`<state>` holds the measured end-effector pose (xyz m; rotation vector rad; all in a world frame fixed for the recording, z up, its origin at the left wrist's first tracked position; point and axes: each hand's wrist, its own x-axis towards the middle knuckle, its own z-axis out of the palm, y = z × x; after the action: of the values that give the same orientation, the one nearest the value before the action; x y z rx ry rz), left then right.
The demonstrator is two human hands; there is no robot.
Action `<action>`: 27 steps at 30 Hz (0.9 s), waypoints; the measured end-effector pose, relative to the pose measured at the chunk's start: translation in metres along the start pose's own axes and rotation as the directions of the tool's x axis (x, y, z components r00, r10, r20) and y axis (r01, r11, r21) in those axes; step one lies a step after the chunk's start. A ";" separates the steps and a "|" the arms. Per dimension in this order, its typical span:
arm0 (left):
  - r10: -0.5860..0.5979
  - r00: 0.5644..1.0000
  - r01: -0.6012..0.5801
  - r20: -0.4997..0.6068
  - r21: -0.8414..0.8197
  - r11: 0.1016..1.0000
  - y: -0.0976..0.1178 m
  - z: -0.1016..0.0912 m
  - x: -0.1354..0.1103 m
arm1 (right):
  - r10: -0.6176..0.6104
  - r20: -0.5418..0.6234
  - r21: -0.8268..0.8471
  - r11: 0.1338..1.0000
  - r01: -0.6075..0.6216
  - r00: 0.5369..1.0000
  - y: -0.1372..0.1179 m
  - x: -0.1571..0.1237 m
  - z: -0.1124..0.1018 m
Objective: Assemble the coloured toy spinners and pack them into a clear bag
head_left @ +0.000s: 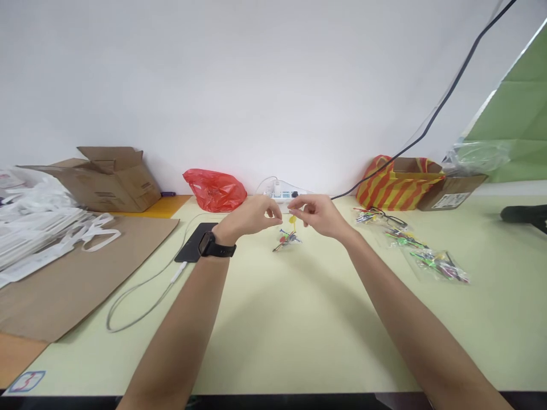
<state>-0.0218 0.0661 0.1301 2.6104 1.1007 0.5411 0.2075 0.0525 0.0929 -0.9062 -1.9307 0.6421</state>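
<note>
Between my hands is a small clear plastic bag point(289, 240) with several small coloured plastic pieces in it, red, blue and green among them. A yellow piece point(293, 220) stands higher, close under my right fingertips. My left hand point(255, 216), with a black watch on the wrist, is closed in a pinch at the bag's upper left. My right hand point(319, 214) pinches at its upper right. The clear film between the fingertips is hard to make out.
Several filled clear bags point(440, 265) lie to the right. A black phone point(193, 244) with a white cable, a red plastic bag point(216, 189) and a cardboard box point(111, 181) are on the left. Behind stands a power strip point(284, 195); a striped bag point(387, 185) is back right.
</note>
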 end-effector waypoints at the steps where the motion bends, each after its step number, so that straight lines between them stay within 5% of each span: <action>1: -0.005 1.000 0.005 0.002 -0.002 1.000 0.001 0.000 0.000 | 0.000 0.041 -0.118 0.993 0.005 0.999 0.000 -0.001 0.000; 7: 0.001 1.000 -0.001 0.008 -0.009 1.000 0.000 0.002 0.001 | 0.025 0.170 -0.469 0.881 0.058 0.985 -0.007 -0.008 -0.003; 15: -0.021 0.975 0.009 -0.221 -0.056 0.998 -0.001 0.000 0.000 | -0.023 0.077 -0.489 0.870 0.058 0.997 -0.012 -0.004 -0.018; 19: -0.063 0.986 0.050 -0.155 -0.086 0.995 -0.010 0.008 0.004 | 0.059 0.155 -0.455 0.891 0.018 0.986 -0.002 -0.004 -0.021; 23: -0.063 0.995 0.035 -0.082 -0.304 0.952 -0.028 0.024 0.007 | 0.107 0.236 -0.304 0.952 -0.031 0.966 0.009 -0.005 -0.024; 27: -0.152 0.986 0.063 -0.076 -0.667 0.742 -0.040 0.045 0.010 | 0.088 0.215 -0.220 0.975 -0.040 0.973 0.010 -0.005 -0.026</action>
<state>-0.0212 0.0961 0.0770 1.8933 0.8662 0.8907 0.2355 0.0567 0.0958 -1.0723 -2.2124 0.6021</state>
